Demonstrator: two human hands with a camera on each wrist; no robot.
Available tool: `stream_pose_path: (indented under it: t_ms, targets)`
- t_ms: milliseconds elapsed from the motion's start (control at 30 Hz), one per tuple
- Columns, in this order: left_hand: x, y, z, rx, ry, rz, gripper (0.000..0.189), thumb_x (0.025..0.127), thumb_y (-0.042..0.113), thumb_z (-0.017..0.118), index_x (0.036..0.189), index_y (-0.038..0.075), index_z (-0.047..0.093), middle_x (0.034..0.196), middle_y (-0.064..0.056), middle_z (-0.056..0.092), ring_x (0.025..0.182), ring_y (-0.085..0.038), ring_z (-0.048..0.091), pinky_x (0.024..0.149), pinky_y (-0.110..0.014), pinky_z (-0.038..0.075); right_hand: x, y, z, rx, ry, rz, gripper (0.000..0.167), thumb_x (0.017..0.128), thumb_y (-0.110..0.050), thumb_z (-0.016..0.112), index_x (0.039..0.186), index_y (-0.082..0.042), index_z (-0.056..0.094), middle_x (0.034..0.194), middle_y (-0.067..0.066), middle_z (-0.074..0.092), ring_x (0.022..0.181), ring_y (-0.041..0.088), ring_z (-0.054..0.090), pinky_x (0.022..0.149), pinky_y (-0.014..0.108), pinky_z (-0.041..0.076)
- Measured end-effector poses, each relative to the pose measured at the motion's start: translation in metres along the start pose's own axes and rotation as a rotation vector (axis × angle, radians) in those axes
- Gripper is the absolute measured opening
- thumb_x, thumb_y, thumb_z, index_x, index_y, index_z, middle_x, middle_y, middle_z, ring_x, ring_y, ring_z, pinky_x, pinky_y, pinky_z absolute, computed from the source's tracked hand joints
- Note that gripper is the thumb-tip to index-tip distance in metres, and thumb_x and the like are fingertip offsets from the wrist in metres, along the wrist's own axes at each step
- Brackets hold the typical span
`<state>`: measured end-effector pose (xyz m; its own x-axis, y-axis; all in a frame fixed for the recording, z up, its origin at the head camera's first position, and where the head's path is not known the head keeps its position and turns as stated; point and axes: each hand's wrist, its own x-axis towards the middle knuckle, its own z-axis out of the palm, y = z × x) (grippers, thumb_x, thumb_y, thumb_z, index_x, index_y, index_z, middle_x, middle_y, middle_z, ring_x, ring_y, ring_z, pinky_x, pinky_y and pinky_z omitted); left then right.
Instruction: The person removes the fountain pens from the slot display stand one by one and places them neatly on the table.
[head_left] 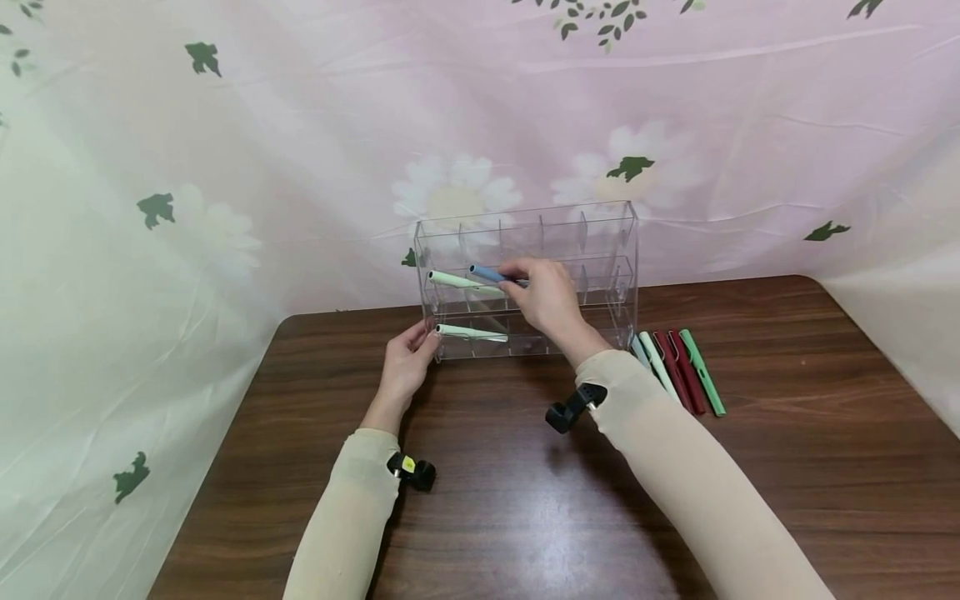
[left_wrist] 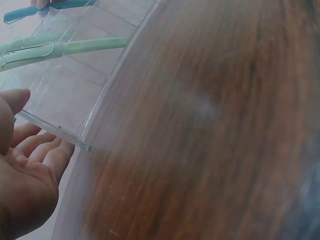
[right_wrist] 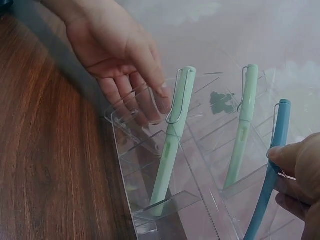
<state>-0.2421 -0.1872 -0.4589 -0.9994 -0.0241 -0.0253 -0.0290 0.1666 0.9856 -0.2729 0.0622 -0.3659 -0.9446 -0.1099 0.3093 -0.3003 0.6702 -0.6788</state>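
Observation:
A clear acrylic pen rack [head_left: 536,344] with tiered compartments stands at the back of the table. My left hand [head_left: 405,362] grips its left side panel, thumb on one face and fingers behind it in the left wrist view. Between thumb and fingers my right hand [head_left: 551,296] pinches a blue pen [right_wrist: 282,122], which slants over the rack's middle tier. Two pale green pens rest in the left-end compartments: one pen [right_wrist: 175,135] in the lower front tier, the other pen [right_wrist: 245,117] in the tier behind. Both have wire clips.
Right of the rack, several pens lie side by side on the wooden table [head_left: 495,517]: a green pen [head_left: 702,372], two dark red pens [head_left: 691,372], a pale green one and a blue one partly behind my right sleeve. A floral curtain [head_left: 337,167] hangs behind.

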Motion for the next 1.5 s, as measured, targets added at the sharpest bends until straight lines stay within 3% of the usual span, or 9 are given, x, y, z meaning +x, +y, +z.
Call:
stream_pose_path:
  t_ms: [300,533,867,1300,1500]
  targets:
    - [0.0,0.0,0.0,-0.004,0.002,-0.004,0.05,0.111,0.014,0.059,0.158,-0.002,0.051,0.154,-0.026,0.06,0.144,-0.036,0.059,0.12,-0.047,0.049,0.0,-0.002,0.003,-0.03,0.002,-0.034,0.029,0.102,-0.023,0.078,0.128,-0.013,0.08,0.124,0.007,0.081,0.115,0.03,0.075,0.098,0.049,0.06]
    - [0.0,0.001,0.0,0.013,0.001,-0.004,0.05,0.111,0.015,0.059,0.157,-0.002,0.052,0.154,-0.026,0.06,0.144,-0.037,0.06,0.121,-0.048,0.049,0.002,0.004,0.004,0.105,0.046,-0.083,0.024,0.101,-0.015,0.078,0.122,-0.004,0.081,0.118,0.014,0.082,0.11,0.032,0.077,0.098,0.047,0.063]
    - [0.001,0.001,0.0,0.016,0.005,-0.001,0.05,0.111,0.016,0.06,0.157,-0.001,0.052,0.154,-0.025,0.061,0.143,-0.034,0.061,0.121,-0.047,0.049,-0.002,0.004,-0.004,0.208,0.064,-0.1,0.027,0.102,-0.011,0.076,0.128,-0.003,0.078,0.125,0.018,0.079,0.117,0.035,0.075,0.1,0.051,0.063]
    - [0.002,-0.001,0.0,0.018,0.007,-0.003,0.05,0.111,0.016,0.06,0.157,-0.001,0.053,0.153,-0.025,0.061,0.143,-0.034,0.061,0.121,-0.047,0.05,-0.005,0.0,-0.019,0.267,0.141,-0.181,0.026,0.1,-0.01,0.078,0.125,-0.002,0.079,0.122,0.019,0.079,0.116,0.035,0.075,0.102,0.053,0.062]
    - [0.002,-0.001,0.0,0.024,0.0,-0.001,0.049,0.111,0.016,0.06,0.157,-0.002,0.053,0.152,-0.026,0.062,0.143,-0.036,0.061,0.12,-0.047,0.05,-0.009,-0.004,-0.03,0.283,0.155,-0.212,0.025,0.1,-0.008,0.078,0.124,-0.001,0.079,0.121,0.019,0.079,0.112,0.034,0.076,0.096,0.048,0.064]
